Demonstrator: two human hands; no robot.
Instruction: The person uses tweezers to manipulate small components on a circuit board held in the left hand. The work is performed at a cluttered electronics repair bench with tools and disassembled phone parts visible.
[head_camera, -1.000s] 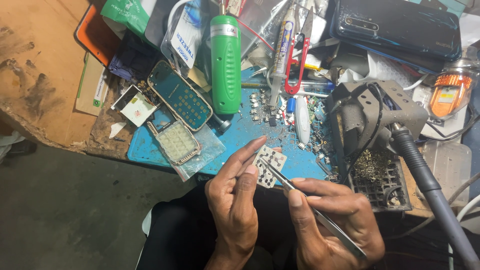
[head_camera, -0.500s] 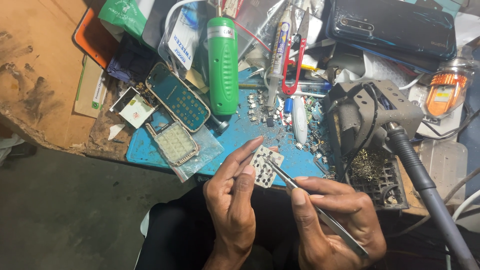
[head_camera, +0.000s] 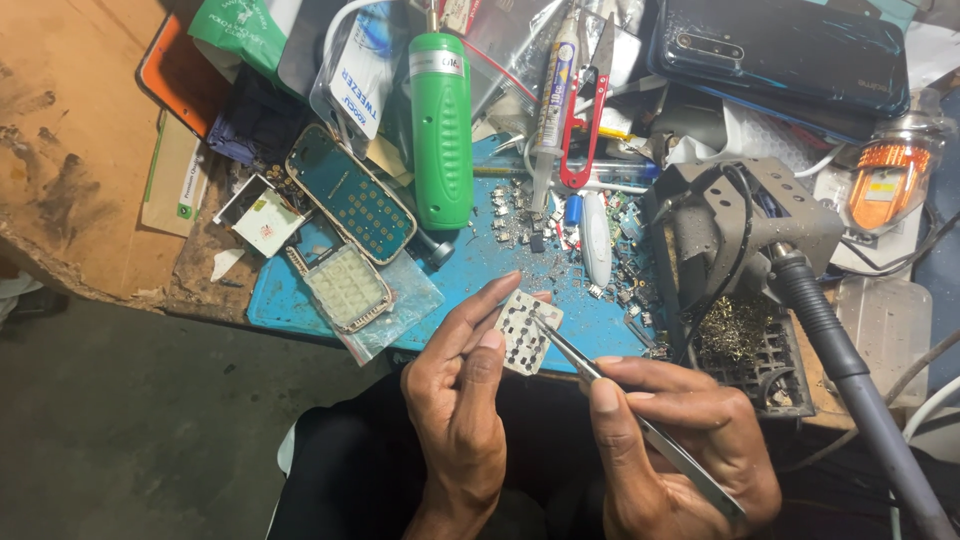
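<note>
My left hand (head_camera: 462, 400) pinches a small pale keypad sheet with dark dots (head_camera: 524, 332) between thumb and fingers, just over the front edge of a blue work mat (head_camera: 470, 270). My right hand (head_camera: 670, 440) grips metal tweezers (head_camera: 620, 400), and their tips touch the top of the keypad sheet. Both hands hover above my lap, close to the bench edge.
A green cylindrical tool (head_camera: 441, 130), a phone circuit board (head_camera: 350, 195), a white keypad frame (head_camera: 345, 288), small loose parts (head_camera: 560, 225) and a syringe (head_camera: 553, 90) crowd the mat. A grey hot-air holder with hose (head_camera: 760, 230) stands right, a dark phone (head_camera: 780, 50) behind it.
The keypad sheet and my left hand have shifted slightly lower and closer; the tweezer tips stay on the sheet. The view has tilted a little.
</note>
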